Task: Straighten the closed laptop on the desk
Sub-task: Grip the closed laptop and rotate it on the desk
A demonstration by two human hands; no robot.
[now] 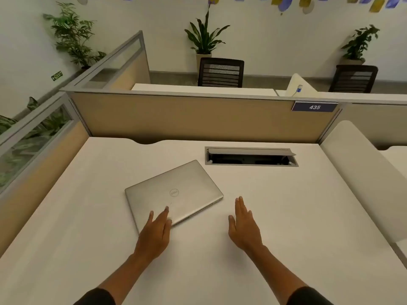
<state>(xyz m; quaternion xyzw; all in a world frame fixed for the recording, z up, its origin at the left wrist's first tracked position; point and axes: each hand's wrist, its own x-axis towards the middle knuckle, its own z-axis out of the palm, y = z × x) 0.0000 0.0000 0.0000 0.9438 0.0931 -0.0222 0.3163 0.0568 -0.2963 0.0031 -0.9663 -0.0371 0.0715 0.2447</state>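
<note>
A closed silver laptop lies on the white desk, turned at an angle, its right side swung toward the back. My left hand is flat and open over the laptop's near left corner, fingertips on the lid. My right hand is open, fingers together, hovering over the bare desk just right of the laptop's near right corner, not touching it.
An open cable tray is set into the desk behind the laptop. Beige partition walls bound the desk at the back and left. A white side panel rises on the right. Chairs and plants stand beyond.
</note>
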